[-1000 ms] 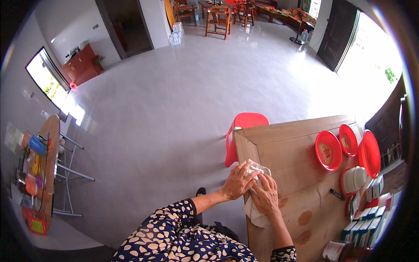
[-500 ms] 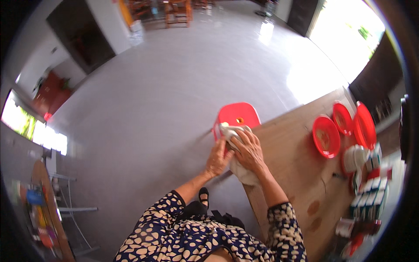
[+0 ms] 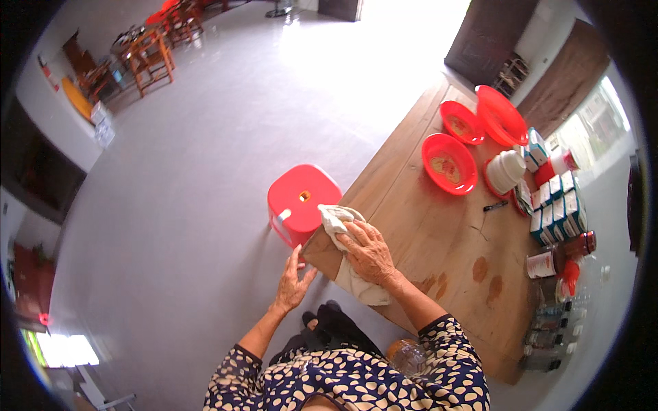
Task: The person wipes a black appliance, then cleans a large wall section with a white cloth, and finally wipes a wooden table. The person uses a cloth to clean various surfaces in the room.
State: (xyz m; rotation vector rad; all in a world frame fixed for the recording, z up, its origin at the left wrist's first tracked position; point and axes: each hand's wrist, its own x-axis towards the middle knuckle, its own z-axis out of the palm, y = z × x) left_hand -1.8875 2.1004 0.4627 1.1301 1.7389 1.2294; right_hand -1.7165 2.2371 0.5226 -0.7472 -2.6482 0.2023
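A white cloth [image 3: 334,218] lies bunched at the near left corner of the wooden table [image 3: 428,236], and part of it trails along the edge beneath my wrist. My right hand [image 3: 370,255] presses down on this cloth, fingers curled over it. Just off the table corner is my left hand [image 3: 293,284], empty, with thumb and fingers apart. Beyond the corner stands a red plastic stool [image 3: 305,181] with a hole in its seat. Its near side is partly hidden by the table corner.
Two red basins [image 3: 449,164] with patterned bottoms and a larger red basin [image 3: 500,116] sit at the table's far end. White stacked containers [image 3: 506,171], boxed packs [image 3: 558,209], jars and bottles [image 3: 548,339] line the right side. A dark pen [image 3: 495,205] lies nearby.
My hands have parted: the left let go of the cloth and moved down and left. My right hand brought the cloth onto the table corner. The view has turned right.
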